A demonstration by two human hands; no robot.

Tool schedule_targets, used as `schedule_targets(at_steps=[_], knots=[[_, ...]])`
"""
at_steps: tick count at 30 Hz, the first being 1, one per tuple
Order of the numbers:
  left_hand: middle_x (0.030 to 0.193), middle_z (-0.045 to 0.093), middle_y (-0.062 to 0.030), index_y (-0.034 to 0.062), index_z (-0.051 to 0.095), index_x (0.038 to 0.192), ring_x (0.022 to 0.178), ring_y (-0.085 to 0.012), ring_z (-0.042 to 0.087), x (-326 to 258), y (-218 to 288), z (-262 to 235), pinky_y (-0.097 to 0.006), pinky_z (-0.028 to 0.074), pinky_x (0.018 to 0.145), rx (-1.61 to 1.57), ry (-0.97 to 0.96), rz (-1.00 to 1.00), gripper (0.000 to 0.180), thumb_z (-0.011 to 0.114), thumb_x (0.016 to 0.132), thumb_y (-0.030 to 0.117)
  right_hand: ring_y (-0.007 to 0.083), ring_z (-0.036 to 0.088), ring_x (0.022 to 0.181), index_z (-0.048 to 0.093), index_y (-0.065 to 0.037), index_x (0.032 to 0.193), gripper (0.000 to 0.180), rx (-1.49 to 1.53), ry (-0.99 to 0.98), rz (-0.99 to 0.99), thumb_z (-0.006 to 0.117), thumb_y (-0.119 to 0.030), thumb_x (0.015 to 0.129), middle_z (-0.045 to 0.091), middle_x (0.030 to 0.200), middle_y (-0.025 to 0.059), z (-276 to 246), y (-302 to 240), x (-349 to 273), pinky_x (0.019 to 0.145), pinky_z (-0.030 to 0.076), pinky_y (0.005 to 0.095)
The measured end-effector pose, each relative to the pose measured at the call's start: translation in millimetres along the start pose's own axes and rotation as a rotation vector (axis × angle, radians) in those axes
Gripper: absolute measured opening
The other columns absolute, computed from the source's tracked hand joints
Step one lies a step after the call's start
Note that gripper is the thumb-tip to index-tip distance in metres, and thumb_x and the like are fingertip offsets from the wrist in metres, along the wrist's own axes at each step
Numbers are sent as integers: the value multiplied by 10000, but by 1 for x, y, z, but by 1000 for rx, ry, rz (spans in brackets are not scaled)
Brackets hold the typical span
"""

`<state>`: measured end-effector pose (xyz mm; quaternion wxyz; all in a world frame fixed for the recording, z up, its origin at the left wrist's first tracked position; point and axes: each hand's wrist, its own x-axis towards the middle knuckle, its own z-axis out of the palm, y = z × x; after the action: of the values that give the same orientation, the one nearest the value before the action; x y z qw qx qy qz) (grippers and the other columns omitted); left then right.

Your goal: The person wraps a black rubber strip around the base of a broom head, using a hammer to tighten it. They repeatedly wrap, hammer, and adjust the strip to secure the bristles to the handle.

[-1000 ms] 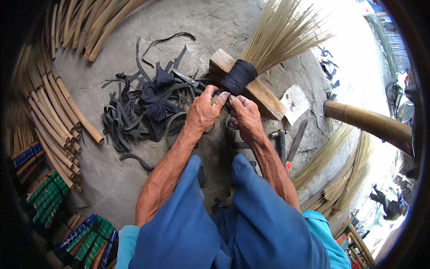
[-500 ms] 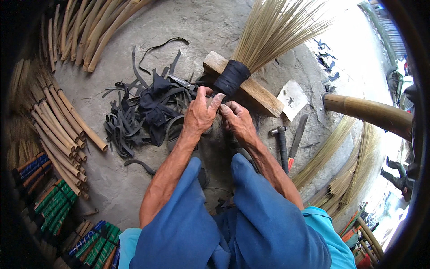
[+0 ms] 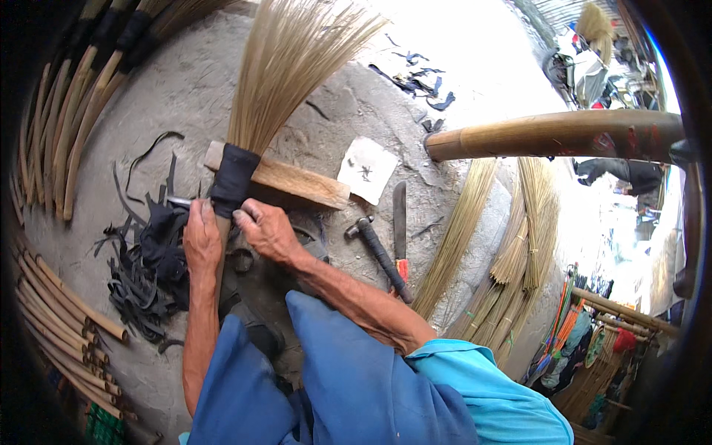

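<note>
A broom (image 3: 285, 74) with pale fanned bristles stands with a black binding (image 3: 236, 178) round its neck and its handle (image 3: 221, 256) running down toward my knees. My left hand (image 3: 202, 237) is closed beside the handle, just below the binding. A blade of metal scissors (image 3: 179, 201) sticks out left from its fingers; their handles are hidden. On the other side, my right hand (image 3: 268, 231) is curled, thumb and fingertips pinching at the binding's lower edge. Behind the neck lies a squared wooden block (image 3: 300, 182), against which the broom rests.
Black strips (image 3: 141, 285) lie heaped at left. Right of me are a hammer (image 3: 380, 256), a long knife (image 3: 400, 222), a pale sheet (image 3: 368, 170) and bundles of bristles (image 3: 463, 230). A thick bamboo pole (image 3: 549, 135) juts in from the right; bamboo handles (image 3: 70, 319) are stacked left.
My view has swung right, so everything appears farther left. My hands have moved apart: the right is now at the binding's right side, the left beside the handle with the scissors.
</note>
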<state>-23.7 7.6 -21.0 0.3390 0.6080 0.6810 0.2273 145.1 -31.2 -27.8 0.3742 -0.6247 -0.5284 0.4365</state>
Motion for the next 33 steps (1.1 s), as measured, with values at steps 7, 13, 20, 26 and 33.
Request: schedule_targets(at_steps=[7,13,20,26,33], knots=[[902,694,-116,11,683,1345,622,-199,663,-25,11,8,-372,544,542,-465,-303,-125,688,368,1170,597,385,684,741,670,-11,978,268,74,0,111,695,-265,1058,659,819,248,-31,-24,-37,696,538,473],[979,762,-214,35,709,1207,952,-432,740,-14,21,10,-530,557,857,-286,-288,25,553,503,1159,546,475,702,718,664,-6,903,261,-48,108,51,710,-239,1011,653,789,281,-25,-34,-32,654,541,500],[976,779,-272,80,657,1239,955,-520,753,-29,22,12,-573,572,808,-227,-199,64,490,570,1135,551,296,712,758,696,19,1021,272,77,27,101,675,-247,1071,703,808,200,-26,-26,-34,740,565,425],[948,783,-181,-5,647,1266,870,-253,757,-25,22,5,-422,582,773,-341,-267,-71,496,700,1100,460,243,704,783,703,36,1047,274,42,18,211,680,-236,1071,705,805,155,-27,-18,-31,749,561,412],[828,746,-181,-50,594,1317,741,-245,726,-19,15,2,-414,562,725,-382,-284,39,618,751,1047,483,63,513,612,686,-61,971,320,513,-42,399,619,-319,1150,564,726,-36,-29,-11,-35,550,419,267]])
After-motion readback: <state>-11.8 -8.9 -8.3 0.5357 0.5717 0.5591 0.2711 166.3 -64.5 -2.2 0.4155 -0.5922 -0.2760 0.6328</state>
